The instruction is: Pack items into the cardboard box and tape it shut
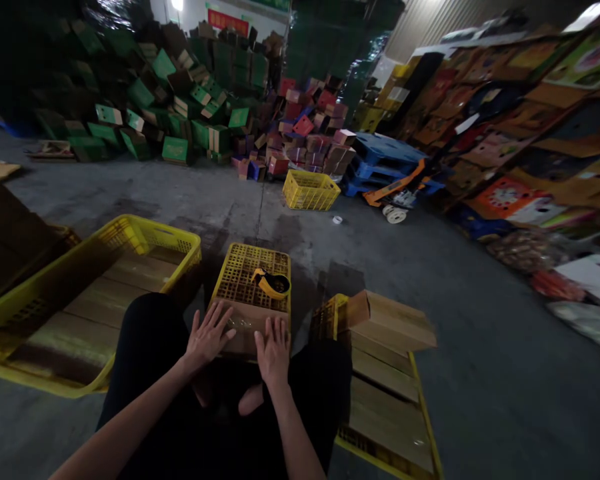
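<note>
Grey concrete floor (480, 373) spreads out, with heaps of green and red boxes (180, 113) far behind. Both hands lie flat and open on a small cardboard box (245, 328) — left hand (209, 335) and right hand (274, 350) press its top, fingers spread. It rests on an upturned yellow crate (245, 270), near a tape dispenser (273, 283). Yellow crates with flat cardboard (105, 293) stand on both sides.
</note>
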Demonstrator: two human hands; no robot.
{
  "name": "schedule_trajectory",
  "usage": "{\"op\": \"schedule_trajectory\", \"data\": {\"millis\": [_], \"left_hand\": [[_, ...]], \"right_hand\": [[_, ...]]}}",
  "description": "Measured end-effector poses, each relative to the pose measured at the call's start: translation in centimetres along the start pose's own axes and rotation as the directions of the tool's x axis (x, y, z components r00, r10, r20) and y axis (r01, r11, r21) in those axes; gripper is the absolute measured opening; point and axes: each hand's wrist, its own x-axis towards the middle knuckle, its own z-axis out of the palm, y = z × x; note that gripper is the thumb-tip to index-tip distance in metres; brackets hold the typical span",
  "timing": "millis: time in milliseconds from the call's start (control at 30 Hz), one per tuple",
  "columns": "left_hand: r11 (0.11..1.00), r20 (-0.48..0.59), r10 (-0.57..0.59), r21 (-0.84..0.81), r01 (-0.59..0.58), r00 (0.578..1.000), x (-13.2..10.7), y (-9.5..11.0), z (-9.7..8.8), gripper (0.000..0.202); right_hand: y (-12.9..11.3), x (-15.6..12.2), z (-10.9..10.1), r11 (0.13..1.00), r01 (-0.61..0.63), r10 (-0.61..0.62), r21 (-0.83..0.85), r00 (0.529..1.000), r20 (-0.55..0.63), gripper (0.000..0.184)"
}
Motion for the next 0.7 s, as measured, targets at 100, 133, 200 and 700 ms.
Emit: {"op": "schedule_trajectory", "data": {"millis": [100, 133, 200, 700], "left_hand": [[0.999, -0.003, -0.044, 0.003, 0.044, 0.999, 0.1, -1.1, -0.1, 0.06], [0.999, -0.006, -0.052, 0.003, 0.052, 0.999, 0.0, -1.2, 0.0, 0.06], [0.998, -0.013, -0.06, 0.006, 0.06, 0.998, -0.2, -1.3, 0.1, 0.062], [0.994, -0.112, 0.11, -0.011, -0.112, 0.988, -4.5, 3.1, 1.2, 0.071]], "right_hand": [[2.5, 0.0, 0.5, 0.999, 0.0, 0.002, 0.038, 0.997, -0.071, 0.072], [3.1, -0.1, 0.7, 0.998, 0.017, -0.012, 0.059, 0.996, -0.091, 0.073], [3.7, -0.5, 1.1, 0.995, 0.042, -0.031, 0.093, 0.992, -0.12, 0.074], [-1.2, -5.8, 2.1, 1.0, -0.011, 0.01, -0.015, 0.998, -0.065, 0.077]]}}
